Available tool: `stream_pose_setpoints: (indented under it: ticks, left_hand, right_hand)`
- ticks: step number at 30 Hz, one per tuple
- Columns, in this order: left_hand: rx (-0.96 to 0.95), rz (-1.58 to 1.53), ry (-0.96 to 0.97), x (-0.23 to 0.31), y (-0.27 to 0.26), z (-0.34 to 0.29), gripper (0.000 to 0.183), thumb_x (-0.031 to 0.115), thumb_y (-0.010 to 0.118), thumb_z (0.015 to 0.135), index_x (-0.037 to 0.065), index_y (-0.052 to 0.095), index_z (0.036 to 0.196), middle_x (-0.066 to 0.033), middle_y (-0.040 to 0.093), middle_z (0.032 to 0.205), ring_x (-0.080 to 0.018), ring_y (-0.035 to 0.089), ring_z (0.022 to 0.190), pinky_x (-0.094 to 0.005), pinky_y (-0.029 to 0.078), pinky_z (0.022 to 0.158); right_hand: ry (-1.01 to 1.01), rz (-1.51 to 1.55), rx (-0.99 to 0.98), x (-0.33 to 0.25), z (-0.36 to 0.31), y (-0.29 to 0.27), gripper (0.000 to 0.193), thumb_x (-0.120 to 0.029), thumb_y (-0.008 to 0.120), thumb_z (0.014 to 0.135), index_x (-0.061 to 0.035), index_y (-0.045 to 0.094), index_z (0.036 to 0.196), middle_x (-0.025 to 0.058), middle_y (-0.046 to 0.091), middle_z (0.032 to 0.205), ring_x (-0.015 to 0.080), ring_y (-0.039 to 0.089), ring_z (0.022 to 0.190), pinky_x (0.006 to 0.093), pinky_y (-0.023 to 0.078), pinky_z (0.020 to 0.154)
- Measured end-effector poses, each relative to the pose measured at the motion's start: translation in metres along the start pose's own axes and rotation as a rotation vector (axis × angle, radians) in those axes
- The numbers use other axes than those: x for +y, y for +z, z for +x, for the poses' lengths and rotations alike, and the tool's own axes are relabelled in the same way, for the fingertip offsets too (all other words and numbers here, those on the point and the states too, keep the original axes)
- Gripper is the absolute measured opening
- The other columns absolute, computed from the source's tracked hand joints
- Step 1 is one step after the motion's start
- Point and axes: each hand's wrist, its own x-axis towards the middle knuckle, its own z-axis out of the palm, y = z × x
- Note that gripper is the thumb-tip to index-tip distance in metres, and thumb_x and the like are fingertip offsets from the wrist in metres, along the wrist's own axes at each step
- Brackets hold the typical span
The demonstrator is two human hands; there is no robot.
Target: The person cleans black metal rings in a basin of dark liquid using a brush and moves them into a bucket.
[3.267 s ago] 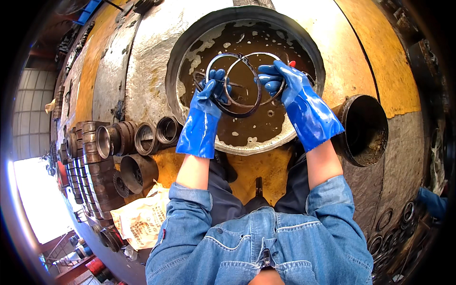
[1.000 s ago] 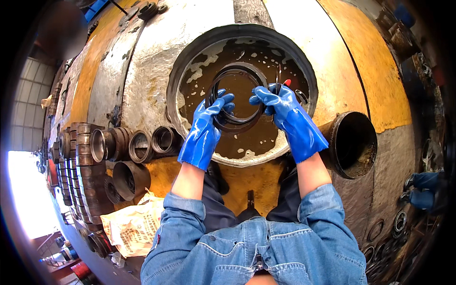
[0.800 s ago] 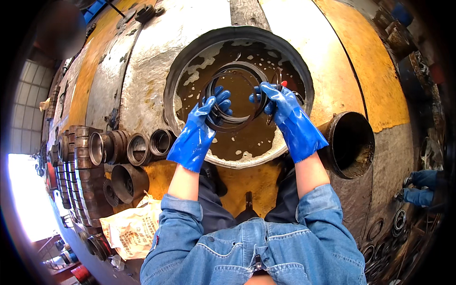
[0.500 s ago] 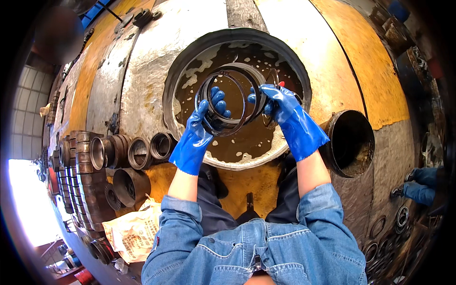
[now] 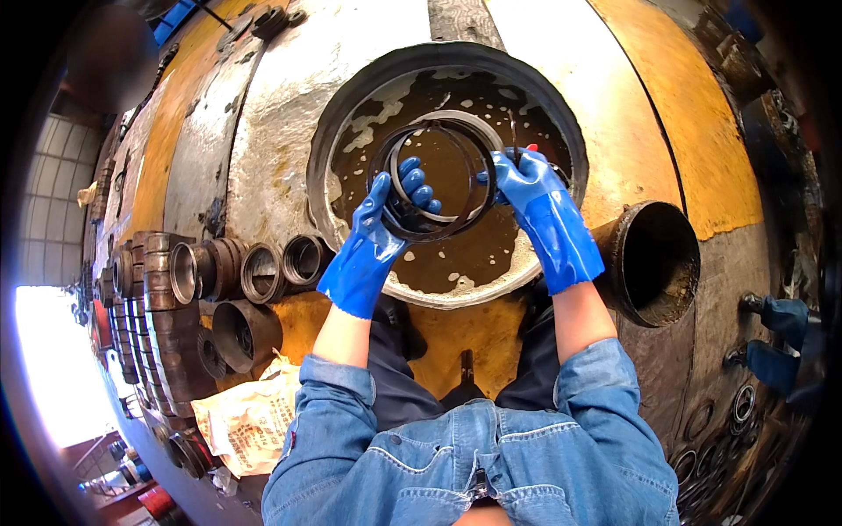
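Note:
Both my hands wear long blue rubber gloves and are raised over a round black tub point(image 5: 331, 105) of brown, foamy liquid. My left hand point(image 5: 373, 219) is closed round the left and lower side of a dark thin ring point(image 5: 488, 191), its fingers showing through the opening. Behind that ring sits a paler, wider metal ring point(image 5: 474, 123), which overlaps it. At the right side of the rings, my right hand point(image 5: 535, 197) pinches them. A thin dark strip point(image 5: 515, 131) stands up by its fingers, beside a small red thing point(image 5: 532, 147); their kind is unclear.
A dark open metal cylinder point(image 5: 656, 263) lies right of the tub. Short metal cylinders point(image 5: 261, 272) and stacked rings point(image 5: 167, 298) stand on the left, near a printed sack point(image 5: 250, 416). At far right are another person's legs point(image 5: 776, 351) and loose rings point(image 5: 743, 403).
The rings have turned to face me more squarely and overlap more closely. My right hand has shifted slightly right and down. At far right, the other person's legs have moved.

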Motion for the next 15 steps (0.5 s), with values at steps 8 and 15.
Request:
stream_pose_setpoints:
  ticks: [8, 15]
  left_hand:
    - [0.06, 0.025, 0.002, 0.004, 0.007, -0.003, 0.048, 0.034, 0.053, 0.107, 0.002, 0.056, 0.142, -0.015, 0.071, 0.126, -0.0323, 0.069, 0.113, -0.0517, 0.054, 0.104]
    - [0.294, 0.254, 0.084, 0.002, 0.02, -0.006, 0.045, 0.027, 0.059, 0.105, -0.004, 0.057, 0.138, -0.0177, 0.071, 0.124, -0.0307, 0.07, 0.109, -0.0464, 0.057, 0.099]
  right_hand:
    - [0.007, -0.114, 0.001, 0.012, 0.008, -0.001, 0.029, -0.03, 0.065, 0.103, -0.0024, 0.073, 0.105, 0.0017, 0.069, 0.077, 0.0093, 0.06, 0.063, 0.0264, 0.051, 0.059]
    - [0.01, 0.148, -0.041, 0.013, 0.005, 0.004, 0.029, -0.028, 0.07, 0.099, -0.0009, 0.074, 0.106, 0.0031, 0.073, 0.086, 0.0101, 0.065, 0.069, 0.0275, 0.053, 0.063]
